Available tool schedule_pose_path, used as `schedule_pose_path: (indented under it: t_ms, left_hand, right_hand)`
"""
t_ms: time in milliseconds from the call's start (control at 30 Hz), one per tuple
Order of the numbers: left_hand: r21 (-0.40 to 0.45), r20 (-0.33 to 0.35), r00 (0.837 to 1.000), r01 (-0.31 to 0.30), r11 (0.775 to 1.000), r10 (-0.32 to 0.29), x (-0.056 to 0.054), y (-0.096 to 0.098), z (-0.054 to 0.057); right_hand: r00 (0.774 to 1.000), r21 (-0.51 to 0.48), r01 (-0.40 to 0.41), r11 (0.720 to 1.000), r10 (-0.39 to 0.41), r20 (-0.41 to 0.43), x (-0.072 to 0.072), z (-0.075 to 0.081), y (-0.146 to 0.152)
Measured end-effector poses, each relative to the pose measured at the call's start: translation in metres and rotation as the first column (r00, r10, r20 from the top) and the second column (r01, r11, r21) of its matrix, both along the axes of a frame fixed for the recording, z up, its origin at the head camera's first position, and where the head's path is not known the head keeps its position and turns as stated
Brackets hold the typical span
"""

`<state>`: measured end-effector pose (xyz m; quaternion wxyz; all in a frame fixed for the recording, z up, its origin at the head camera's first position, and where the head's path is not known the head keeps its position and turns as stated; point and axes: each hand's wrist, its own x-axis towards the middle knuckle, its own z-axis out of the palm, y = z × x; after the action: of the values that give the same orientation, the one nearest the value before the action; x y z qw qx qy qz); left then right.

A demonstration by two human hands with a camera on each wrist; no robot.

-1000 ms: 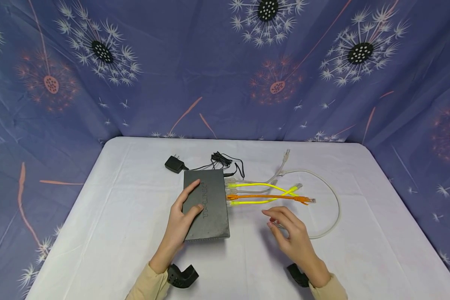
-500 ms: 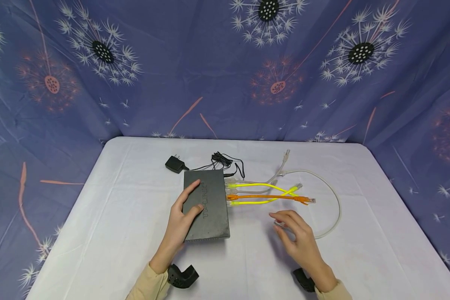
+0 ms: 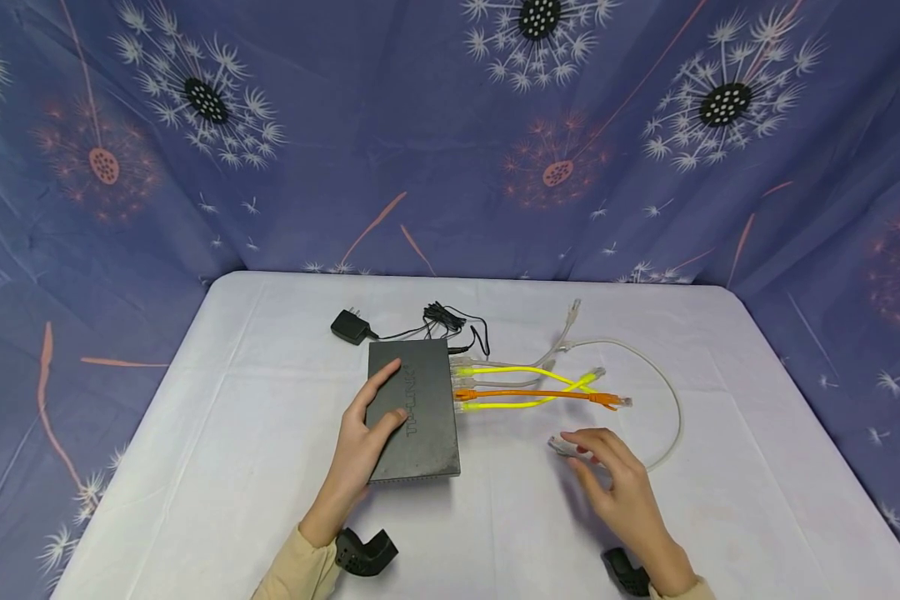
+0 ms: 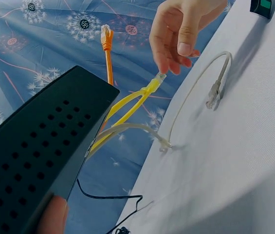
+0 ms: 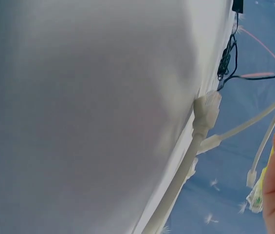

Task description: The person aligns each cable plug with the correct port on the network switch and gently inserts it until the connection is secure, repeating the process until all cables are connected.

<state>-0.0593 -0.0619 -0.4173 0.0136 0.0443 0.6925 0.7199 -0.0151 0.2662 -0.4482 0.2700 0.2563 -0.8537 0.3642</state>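
My left hand (image 3: 360, 442) grips a black TP-LINK network switch (image 3: 431, 442), thumb and index finger on its top. Yellow cables (image 3: 506, 370), an orange cable (image 3: 528, 392) and grey cables sit in the ports along its right side. My right hand (image 3: 618, 487) hovers over the table with loosely bent fingers and holds nothing. Beyond its fingertips, on the cloth, lies the clear plug (image 3: 566, 447) of a long grey network cable (image 3: 678, 408). The left wrist view shows this plug (image 4: 212, 98) apart from the right hand (image 4: 181, 34).
A black power adapter (image 3: 351, 327) and its bundled cord (image 3: 442, 317) lie behind the switch. Another grey cable's plug (image 3: 573, 308) points toward the table's back edge. The white tablecloth (image 3: 270, 375) meets a blue floral curtain (image 3: 435, 142) behind.
My right hand has drawn back to the right and toward me, uncovering the grey cable's plug on the table. The left hand and the switch have stayed in place.
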Motion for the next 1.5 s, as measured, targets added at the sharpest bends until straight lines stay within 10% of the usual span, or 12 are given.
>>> schedule_pose_path:
  t_ms: [567,1067,1500]
  left_hand:
    - [-0.008,-0.005,1.000,0.004,1.000,-0.004,0.001,0.001,-0.001]
    - [-0.002,-0.006,1.000,0.007,1.000,-0.007,0.002,0.001,-0.002]
    - [0.003,0.005,1.000,0.003,1.000,-0.003,0.002,0.001,-0.002]
  right_hand:
    - [0.970,0.226,0.143,0.964,-0.181,0.162,0.007,-0.004,0.011]
    - [0.869,0.384,0.175,0.906,-0.325,0.372,0.007,-0.003,0.008]
    - [0.930,0.318,0.141,0.938,-0.236,0.283,0.006,-0.002,0.007]
